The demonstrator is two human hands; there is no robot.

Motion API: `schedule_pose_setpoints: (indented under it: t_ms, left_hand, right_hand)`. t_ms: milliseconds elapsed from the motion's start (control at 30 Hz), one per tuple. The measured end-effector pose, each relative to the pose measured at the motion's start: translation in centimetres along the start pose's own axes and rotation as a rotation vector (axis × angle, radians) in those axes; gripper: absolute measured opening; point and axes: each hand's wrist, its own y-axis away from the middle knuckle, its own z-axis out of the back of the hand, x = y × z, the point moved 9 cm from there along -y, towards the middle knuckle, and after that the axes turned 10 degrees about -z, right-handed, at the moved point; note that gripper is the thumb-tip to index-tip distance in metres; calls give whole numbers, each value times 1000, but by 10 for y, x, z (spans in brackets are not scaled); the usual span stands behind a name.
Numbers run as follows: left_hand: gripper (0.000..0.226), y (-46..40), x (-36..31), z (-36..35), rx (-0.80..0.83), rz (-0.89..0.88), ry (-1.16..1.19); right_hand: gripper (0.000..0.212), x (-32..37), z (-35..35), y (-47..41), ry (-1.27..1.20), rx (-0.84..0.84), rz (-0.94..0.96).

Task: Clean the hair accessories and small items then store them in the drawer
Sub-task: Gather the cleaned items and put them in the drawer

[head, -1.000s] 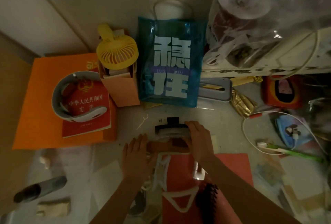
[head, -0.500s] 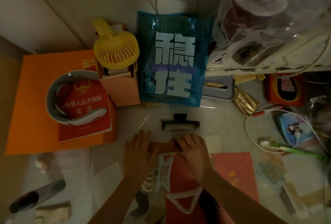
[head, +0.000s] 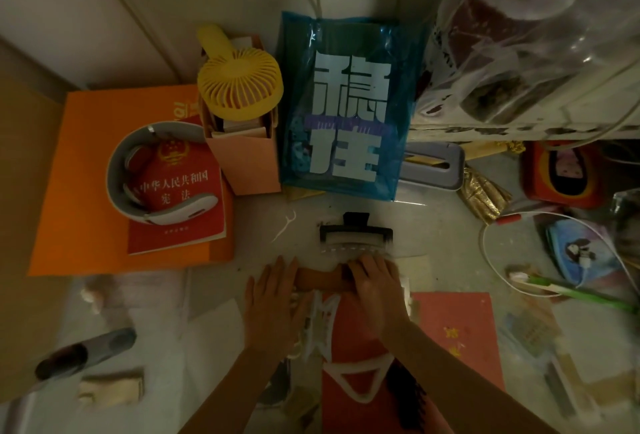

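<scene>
A brown hair clip (head: 318, 279) lies across the tabletop between my hands. My left hand (head: 273, 305) rests flat beside its left end, fingers straight. My right hand (head: 375, 289) covers its right end with the fingers bent down over it. Just beyond them lies a black claw clip (head: 355, 234) with a pale toothed part, untouched. A white claw clip (head: 320, 324) lies under my hands on a red paper bag (head: 356, 333). No drawer is in view.
A blue bag (head: 346, 104), a yellow fan (head: 239, 87) in a pink box and an orange box (head: 86, 173) with a red booklet stand behind. A floss pick (head: 285, 227) lies left of the black clip. A white cable (head: 485, 246), a green toothbrush (head: 571, 291) and clutter fill the right.
My right hand has drawn back from the black claw clip onto the brown clip. My left hand has barely moved.
</scene>
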Motion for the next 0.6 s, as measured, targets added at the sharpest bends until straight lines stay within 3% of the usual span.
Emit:
schedule_pose_setpoints:
  t_ms: [167,367,500,600]
  left_hand:
    - [64,5,1,3,-33,14,38]
    - [63,3,-19,28,-227,-40,351]
    - [25,9,-24,47,-378,53,701]
    - [22,22,-26,66,-487,113,766]
  right_hand:
    - [54,-3,3,3,-69,104,-25]
    - [46,-14,27,12,-245,89,-76]
    - [45,-11,37,18,-322,111,-60]
    - [46,-5,42,23,-388,151,-27]
